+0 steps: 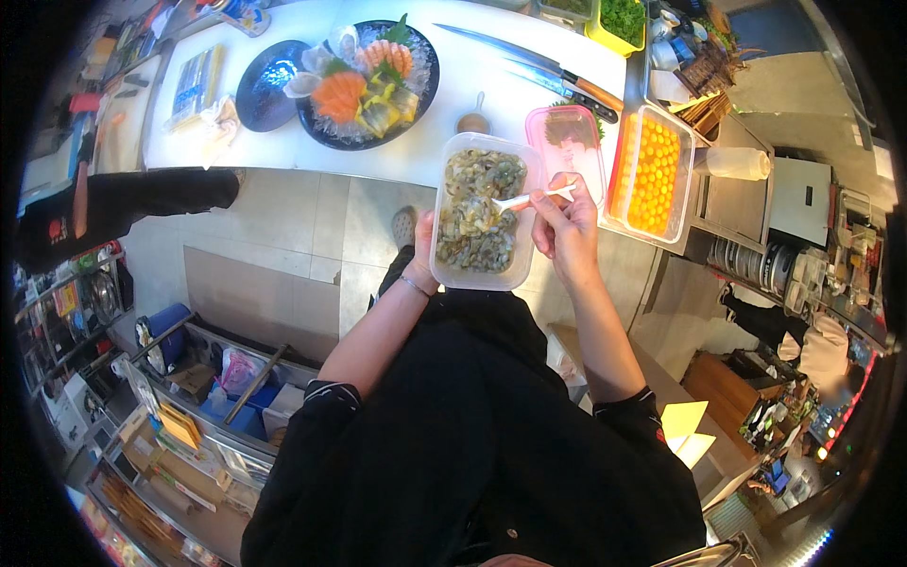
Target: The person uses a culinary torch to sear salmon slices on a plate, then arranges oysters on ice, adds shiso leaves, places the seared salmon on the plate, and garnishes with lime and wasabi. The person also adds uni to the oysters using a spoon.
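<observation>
A clear plastic container (pixel 528 266) of chopped, greyish-green seafood (pixel 478 251) is held by my left hand (pixel 424 248) at its left side. My right hand (pixel 565 223) pinches a white plastic spoon (pixel 521 201), whose bowl end rests in the seafood. Beyond the container, a small cup with a handle (pixel 472 123) stands on the white worktop. Left of it is a dark round plate (pixel 312 135) with ice, salmon slices (pixel 339 96), yellow-topped fish slices and green leaves. A pink-rimmed plastic box (pixel 563 112) with green leaves lies beside the container.
Two long knives (pixel 560 79) lie at the worktop's far right. A tub of egg yolks (pixel 652 177) and a squeeze bottle (pixel 737 164) are to the right. An empty dark plate (pixel 266 85) is on the left. Another person's dark-clothed leg (pixel 163 195) shows at left.
</observation>
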Demonstrator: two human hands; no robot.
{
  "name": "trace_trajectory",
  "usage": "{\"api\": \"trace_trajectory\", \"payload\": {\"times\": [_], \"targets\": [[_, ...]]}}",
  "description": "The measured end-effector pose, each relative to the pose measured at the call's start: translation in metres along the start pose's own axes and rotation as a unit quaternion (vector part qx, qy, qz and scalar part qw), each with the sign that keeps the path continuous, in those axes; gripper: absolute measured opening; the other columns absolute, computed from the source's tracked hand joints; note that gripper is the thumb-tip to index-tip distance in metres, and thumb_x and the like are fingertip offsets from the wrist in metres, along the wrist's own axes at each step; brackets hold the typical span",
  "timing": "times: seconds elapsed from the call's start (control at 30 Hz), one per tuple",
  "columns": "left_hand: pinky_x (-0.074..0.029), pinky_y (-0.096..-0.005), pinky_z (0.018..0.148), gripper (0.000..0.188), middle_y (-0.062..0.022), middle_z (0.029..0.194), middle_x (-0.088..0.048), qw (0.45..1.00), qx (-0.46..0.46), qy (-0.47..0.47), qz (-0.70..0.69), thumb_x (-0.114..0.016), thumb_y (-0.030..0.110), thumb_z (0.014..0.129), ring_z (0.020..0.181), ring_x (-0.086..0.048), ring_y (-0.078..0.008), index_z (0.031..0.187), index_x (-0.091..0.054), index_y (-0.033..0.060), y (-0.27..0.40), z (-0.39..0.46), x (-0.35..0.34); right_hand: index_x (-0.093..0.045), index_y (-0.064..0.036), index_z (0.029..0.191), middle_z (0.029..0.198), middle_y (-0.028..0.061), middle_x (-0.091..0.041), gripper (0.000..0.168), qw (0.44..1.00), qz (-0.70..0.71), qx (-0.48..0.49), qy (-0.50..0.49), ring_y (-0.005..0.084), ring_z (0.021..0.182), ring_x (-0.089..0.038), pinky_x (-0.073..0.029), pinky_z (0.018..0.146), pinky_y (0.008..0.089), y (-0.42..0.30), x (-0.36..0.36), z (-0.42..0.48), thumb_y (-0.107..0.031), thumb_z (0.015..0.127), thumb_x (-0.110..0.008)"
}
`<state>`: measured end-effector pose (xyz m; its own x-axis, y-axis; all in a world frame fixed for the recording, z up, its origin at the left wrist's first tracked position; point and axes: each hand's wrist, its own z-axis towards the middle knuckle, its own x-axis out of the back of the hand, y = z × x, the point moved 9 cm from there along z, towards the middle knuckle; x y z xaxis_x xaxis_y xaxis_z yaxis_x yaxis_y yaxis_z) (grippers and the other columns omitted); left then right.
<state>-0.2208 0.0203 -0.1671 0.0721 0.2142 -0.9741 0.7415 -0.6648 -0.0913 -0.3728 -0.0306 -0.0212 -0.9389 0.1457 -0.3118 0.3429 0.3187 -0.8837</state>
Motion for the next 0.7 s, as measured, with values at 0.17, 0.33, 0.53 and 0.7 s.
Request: {"api": "trace_trajectory", "payload": {"times": [0.17, 0.33, 0.53, 0.7], "targets": [[-0.043, -0.059, 0.116, 0.092, -0.0205, 0.158, -0.046, 0.995, 0.019, 0.072, 0.066, -0.054, 0.066, 0.09, 0.139, -0.051, -0.0413, 0.16, -0.037, 0.0078, 0.011, -0.001, 0.027, -0.048, -0.018, 0.108, 0.083, 0.0145, -0.073, 0.022, 0.997, -0.005, 0.026, 0.073, 0.0076, 0.039, -0.04, -0.023, 0.035, 0.0223, -0.006, 0.01, 0.025, -0.011, 0.1, -0.067], [-0.042, -0.0585, 0.117, 0.096, -0.021, 0.159, -0.045, 0.989, 0.056, 0.129, 0.051, -0.066, 0.055, 0.083, 0.14, -0.05, -0.0416, 0.161, -0.035, 0.0078, 0.019, -0.029, 0.062, -0.047, -0.013, 0.109, 0.085, 0.0144, -0.074, 0.022, 0.981, -0.063, 0.12, 0.139, 0.0099, 0.041, -0.047, -0.031, 0.036, 0.024, -0.014, 0.009, 0.075, -0.008, 0.101, -0.067], [-0.042, -0.0578, 0.117, 0.098, -0.0225, 0.158, -0.045, 0.982, 0.095, 0.163, 0.009, -0.067, 0.048, 0.079, 0.139, -0.051, -0.0421, 0.161, -0.034, 0.0076, 0.027, -0.053, 0.098, -0.057, -0.008, 0.108, 0.087, 0.0151, -0.074, 0.013, 0.836, -0.483, 0.24, 0.097, 0.0265, 0.065, -0.069, -0.051, 0.057, 0.0375, -0.004, -0.046, 0.09, -0.008, 0.1, -0.067], [-0.042, -0.0581, 0.117, 0.095, -0.0225, 0.157, -0.046, 0.988, 0.092, 0.128, 0.001, -0.067, 0.048, 0.08, 0.139, -0.052, -0.0416, 0.16, -0.035, 0.0074, 0.034, -0.047, 0.077, -0.07, -0.009, 0.104, 0.097, 0.0139, -0.076, 0.008, 0.796, -0.504, 0.322, 0.091, 0.0327, 0.071, -0.071, -0.055, 0.062, 0.0364, -0.013, -0.063, 0.071, -0.008, 0.097, -0.07]]}}
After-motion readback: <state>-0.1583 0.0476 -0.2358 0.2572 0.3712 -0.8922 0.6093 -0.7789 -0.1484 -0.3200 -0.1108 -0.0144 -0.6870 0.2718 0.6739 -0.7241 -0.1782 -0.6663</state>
